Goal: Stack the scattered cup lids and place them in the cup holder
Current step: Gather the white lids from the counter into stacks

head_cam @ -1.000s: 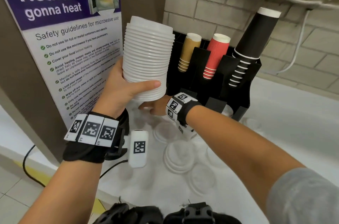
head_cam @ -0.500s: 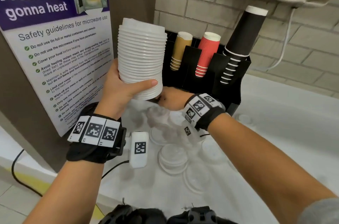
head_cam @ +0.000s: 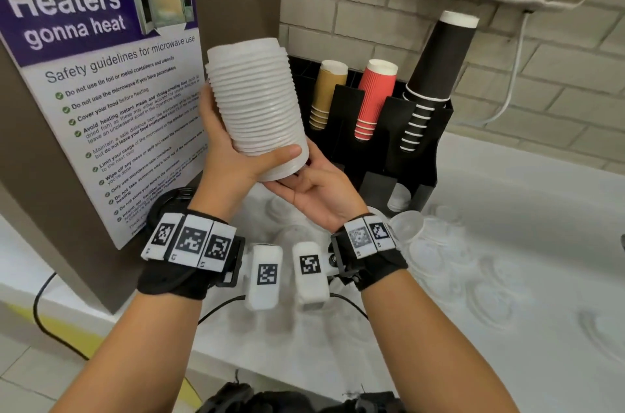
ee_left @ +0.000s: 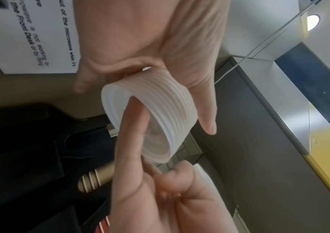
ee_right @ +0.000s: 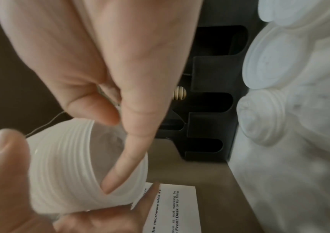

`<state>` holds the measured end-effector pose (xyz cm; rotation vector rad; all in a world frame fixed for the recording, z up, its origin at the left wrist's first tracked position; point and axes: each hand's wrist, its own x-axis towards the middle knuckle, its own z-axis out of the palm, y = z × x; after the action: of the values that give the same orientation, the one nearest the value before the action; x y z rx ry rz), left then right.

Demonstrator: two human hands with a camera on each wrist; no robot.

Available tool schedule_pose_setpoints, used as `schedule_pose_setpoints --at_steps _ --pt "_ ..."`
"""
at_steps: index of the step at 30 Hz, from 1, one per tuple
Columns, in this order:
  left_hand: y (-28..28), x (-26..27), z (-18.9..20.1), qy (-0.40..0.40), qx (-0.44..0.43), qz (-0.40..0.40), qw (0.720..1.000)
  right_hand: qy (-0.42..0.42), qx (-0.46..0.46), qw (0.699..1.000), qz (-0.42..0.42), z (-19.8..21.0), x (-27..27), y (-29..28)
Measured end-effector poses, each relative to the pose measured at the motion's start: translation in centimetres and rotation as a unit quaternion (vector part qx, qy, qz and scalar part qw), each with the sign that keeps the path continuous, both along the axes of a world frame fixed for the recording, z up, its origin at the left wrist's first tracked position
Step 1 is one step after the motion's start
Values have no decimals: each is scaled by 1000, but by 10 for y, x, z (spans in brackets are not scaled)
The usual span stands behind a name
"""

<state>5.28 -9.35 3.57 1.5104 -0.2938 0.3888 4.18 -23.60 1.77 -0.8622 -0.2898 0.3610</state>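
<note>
Stacking step. Tall lid stack (head_cam: 257, 108), middle of frame, gripped by left hand (head_cam: 230, 155); right hand (head_cam: 314, 192) flat and open under it. More lids (head_cam: 436, 243) lying lower right. Next, probably: pick those up, then fill the black cup holder (head_cam: 385, 149).

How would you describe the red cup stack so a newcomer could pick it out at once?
Find the black cup holder standing against the brick wall. Three stacks of upside-down cups stand in it; the red cup stack is the middle one. It alone is ribbed red, between a tan stack and a taller black stack.
</note>
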Motion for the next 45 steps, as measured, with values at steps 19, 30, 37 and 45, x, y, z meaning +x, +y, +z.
schedule_pose_setpoints --at_steps 19,30,37,45 --pt "65 10 16 -11 380 48 924 106 -64 984 -124 -44 15 44" --pt "69 12 -6 159 511 28 844 243 -117 955 -126 -84 24 74" --pt "64 12 -5 177 509 55 841 99 -453 884 -64 -88 33 68" --pt "60 9 1 180 539 39 822 97 -529 840 -73 -83 39 66"
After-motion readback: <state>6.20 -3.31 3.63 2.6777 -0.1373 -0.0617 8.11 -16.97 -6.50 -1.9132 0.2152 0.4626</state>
